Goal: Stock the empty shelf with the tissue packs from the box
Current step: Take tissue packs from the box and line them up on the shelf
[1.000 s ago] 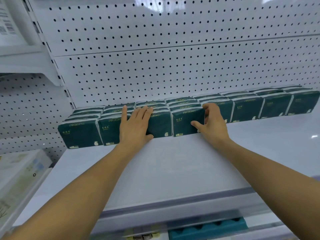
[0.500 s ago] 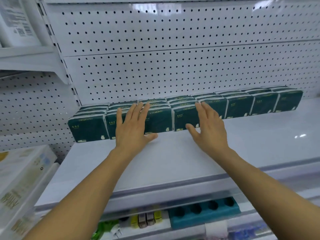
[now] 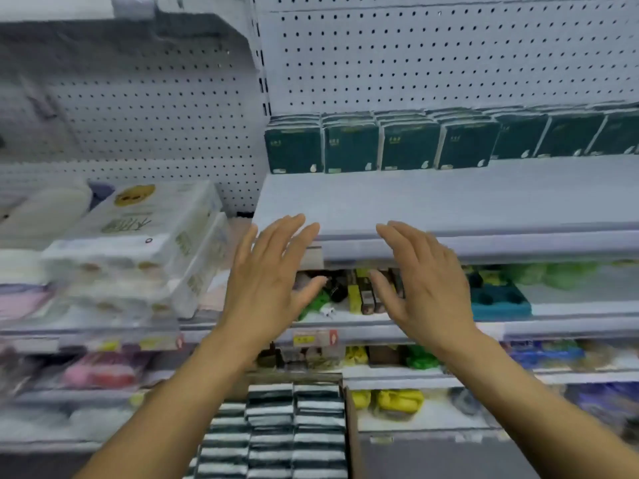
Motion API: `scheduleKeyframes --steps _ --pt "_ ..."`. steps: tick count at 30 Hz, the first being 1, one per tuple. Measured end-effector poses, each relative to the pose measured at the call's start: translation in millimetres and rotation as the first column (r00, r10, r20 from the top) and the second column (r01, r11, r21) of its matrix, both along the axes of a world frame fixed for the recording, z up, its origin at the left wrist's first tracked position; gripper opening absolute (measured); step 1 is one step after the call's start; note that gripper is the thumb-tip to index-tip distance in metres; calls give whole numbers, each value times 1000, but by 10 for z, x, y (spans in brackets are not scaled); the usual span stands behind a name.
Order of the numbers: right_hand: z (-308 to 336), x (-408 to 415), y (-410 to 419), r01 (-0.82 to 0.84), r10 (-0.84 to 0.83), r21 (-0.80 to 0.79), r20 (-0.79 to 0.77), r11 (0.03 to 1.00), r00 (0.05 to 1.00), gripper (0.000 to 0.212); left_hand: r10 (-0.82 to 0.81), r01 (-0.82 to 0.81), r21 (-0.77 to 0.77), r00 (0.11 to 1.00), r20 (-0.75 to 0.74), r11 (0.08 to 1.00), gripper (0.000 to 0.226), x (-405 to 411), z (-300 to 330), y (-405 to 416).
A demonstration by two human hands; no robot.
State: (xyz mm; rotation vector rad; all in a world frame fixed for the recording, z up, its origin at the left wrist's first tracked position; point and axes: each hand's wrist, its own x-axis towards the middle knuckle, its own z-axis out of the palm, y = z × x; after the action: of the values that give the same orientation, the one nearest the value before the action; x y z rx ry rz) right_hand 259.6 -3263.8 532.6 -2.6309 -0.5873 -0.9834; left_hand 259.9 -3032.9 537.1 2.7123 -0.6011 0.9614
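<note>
A row of dark green tissue packs stands along the back of the white shelf, against the pegboard. Both my hands are held in the air in front of the shelf's front edge, fingers spread and straight, holding nothing: my left hand on the left, my right hand on the right. Below, between my forearms, an open cardboard box shows several stacked tissue packs seen edge-on as green and white stripes.
White bundles of paper rolls fill the shelf to the left. Lower shelves hold small goods: a teal tray, yellow and green items, pink packs. Price tags line the shelf edge.
Both hands have let go of the tissue packs and drawn back off the shelf toward me. The view has dropped and swung left, bringing the box and lower shelves into sight.
</note>
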Motion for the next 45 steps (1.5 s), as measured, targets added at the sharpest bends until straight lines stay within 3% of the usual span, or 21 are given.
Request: scheduleKeyframes --steps 5,12,20,26,31,36,38,41,45 --pt "-526 -494 608 -101 94 -39 -136 994 986 50 19 -19 -2 998 -65 1000 55 -599 -501 612" --pt "-1545 -803 1143 -210 146 -106 -427 972 892 37 172 -191 6 867 -467 982 58 -1080 -1554 1262" --pt "-2575 -916 1334 -384 131 -181 -742 905 657 44 183 -286 3 605 -775 958 61 -1590 -2686 1545" --pt "-3061 -779 1446 -430 40 -248 -829 868 558 48 177 -291 55 414 -893 955 63 -1937 -3226 1579" --pt "-3335 -458 1635 -420 -11 -304 -820 855 572 54 -14 -362 -90 206 -978 928 74 -2013 -3435 1587" --pt "-3532 -265 1807 -373 -106 -409 -780 833 617 55 -202 -393 -150 -93 -975 907 82 -2069 -3537 1544" --pt "-3574 -217 1856 -347 -132 -469 -726 812 675 55 -151 -334 -107 -111 -982 936 83 -2076 -3587 1528" --pt "-3612 -158 1898 -339 -149 -551 -660 763 736 51 -121 -356 -95 -51 -991 930 69 -2057 -3717 1487" --pt "-3618 -78 1933 -266 -249 -576 -661 773 708 48 -279 -636 -207 -15 -960 744 58 -2075 -3817 1400"
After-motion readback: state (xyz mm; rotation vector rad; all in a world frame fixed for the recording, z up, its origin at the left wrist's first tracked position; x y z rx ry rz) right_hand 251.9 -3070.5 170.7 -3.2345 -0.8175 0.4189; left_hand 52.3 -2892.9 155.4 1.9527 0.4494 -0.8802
